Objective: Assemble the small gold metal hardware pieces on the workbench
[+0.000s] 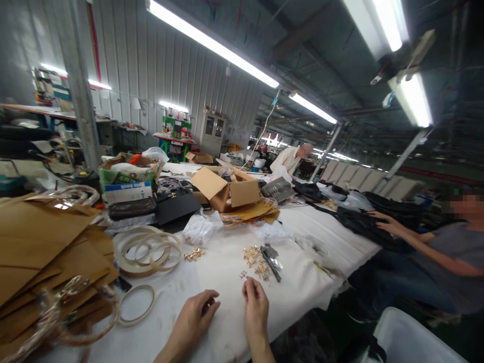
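My right hand [256, 305] is closed in a pinch, with a small metal fitting [242, 275] at its fingertips. My left hand [195, 313] hovers just left of it over the white-covered table [223, 257]; its fingers are loosely curled, a gap shows between thumb and forefinger, and nothing is visible in it. Beyond the right hand lies a loose scatter of gold-coloured metal fittings [254, 256]. Beside them is a dark, narrow tool [270, 263], its kind unclear. A smaller heap of gold fittings [194, 254] sits farther left.
Rolls of tape [126, 252] and stacked brown paper pieces [34, 242] fill the left side. Behind stand an open cardboard box [244, 194] and crumpled clear plastic bags [204, 227]. A co-worker [454, 247] at right handles black material [359, 222]. A white bin [412, 338] stands below.
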### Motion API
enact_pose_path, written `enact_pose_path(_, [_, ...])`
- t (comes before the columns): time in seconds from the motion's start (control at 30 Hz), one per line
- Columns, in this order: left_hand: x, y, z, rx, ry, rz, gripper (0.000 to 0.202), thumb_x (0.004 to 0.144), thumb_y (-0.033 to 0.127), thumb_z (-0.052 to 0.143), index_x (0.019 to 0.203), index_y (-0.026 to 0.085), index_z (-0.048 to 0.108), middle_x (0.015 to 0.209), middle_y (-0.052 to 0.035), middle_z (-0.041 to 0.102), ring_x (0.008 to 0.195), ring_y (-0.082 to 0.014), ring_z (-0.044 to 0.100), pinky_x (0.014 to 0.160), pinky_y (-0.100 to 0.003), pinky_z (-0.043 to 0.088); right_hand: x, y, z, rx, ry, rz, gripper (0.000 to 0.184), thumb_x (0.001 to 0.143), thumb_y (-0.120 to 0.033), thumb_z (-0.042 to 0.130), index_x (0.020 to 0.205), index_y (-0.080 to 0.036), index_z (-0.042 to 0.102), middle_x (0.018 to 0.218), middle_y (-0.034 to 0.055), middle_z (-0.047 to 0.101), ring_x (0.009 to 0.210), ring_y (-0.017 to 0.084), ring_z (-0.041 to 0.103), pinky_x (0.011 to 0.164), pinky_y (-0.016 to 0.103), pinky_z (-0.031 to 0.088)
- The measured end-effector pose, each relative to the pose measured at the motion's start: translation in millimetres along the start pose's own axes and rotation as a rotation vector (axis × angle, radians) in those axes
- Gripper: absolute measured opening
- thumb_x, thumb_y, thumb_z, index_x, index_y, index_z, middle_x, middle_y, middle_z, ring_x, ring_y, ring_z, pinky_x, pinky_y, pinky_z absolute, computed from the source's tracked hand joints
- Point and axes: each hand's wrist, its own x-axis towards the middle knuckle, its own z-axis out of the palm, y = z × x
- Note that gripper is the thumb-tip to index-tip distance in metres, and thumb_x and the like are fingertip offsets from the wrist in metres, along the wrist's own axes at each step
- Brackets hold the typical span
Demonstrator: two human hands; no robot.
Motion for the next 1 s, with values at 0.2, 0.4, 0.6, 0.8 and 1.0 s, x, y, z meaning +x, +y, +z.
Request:
enact_pose_path(0.2, [2,-1,1.1,0.026,-0.003,0.0,0.018,0.096,0.033,0.059,0.108,0.025,0.071,0.087,-0.0033,0.076,0.077,-0.0215,0.068,0.072,-0.029,0.047,62,11,-4,-0.161,-0.013,0.094,0.073,0.067,-0.077,0.075,0.098,-0.011,0.078,0.08,0.0114,0.077,0.077,0.028,0.073,0.071,0.038,0.061])
enact_pose_path(0.4, [2,-6,3.3,0.054,0.002,-0.015,0.018,0.092,0.025,0.061,0.106,0.025,0.071,0.087,-0.003,0.076,0.077,-0.0205,0.068,0.072,-0.028,0.046,86,10,16,-0.309,-0.059,0.118,0.08,0.06,-0.082,0.071,0.095,-0.01,0.08,0.068,0.013,0.075,0.065,0.031,0.071,0.059,0.04,0.055])
enact_pose_path(0.6, [-3,-7,4.8,0.098,0.043,-0.025,0.024,0.087,0.021,0.064,0.109,0.024,0.074,0.092,-0.0023,0.078,0.08,-0.0179,0.069,0.076,-0.025,0.048,75,2,20,-0.457,-0.023,0.107,0.082,0.067,-0.08,0.064,0.115,-0.014,0.076,0.089,0.0144,0.079,0.072,0.029,0.072,0.072,0.039,0.053])
enact_pose_path(0.8, [-5,4,-1.8,0.084,0.067,-0.039,0.018,0.092,0.031,0.065,0.097,0.02,0.078,0.084,-0.0029,0.078,0.074,-0.0165,0.069,0.068,-0.023,0.046,46,-5,10,-0.528,0.055,0.095,0.081,0.07,-0.082,0.058,0.111,-0.015,0.076,0.076,0.0097,0.074,0.078,0.029,0.069,0.081,0.042,0.053])
enact_pose_path(1.0, [-16,17,-10.4,0.081,0.188,-0.058,0.039,0.102,0.037,0.053,0.072,0.018,0.069,0.067,-0.0026,0.073,0.062,-0.0142,0.066,0.06,-0.023,0.042,-2,-12,29,-0.316,-0.07,0.182,0.076,0.079,-0.082,0.054,0.112,-0.016,0.075,0.088,0.0075,0.072,0.07,0.02,0.064,0.065,0.032,0.054])
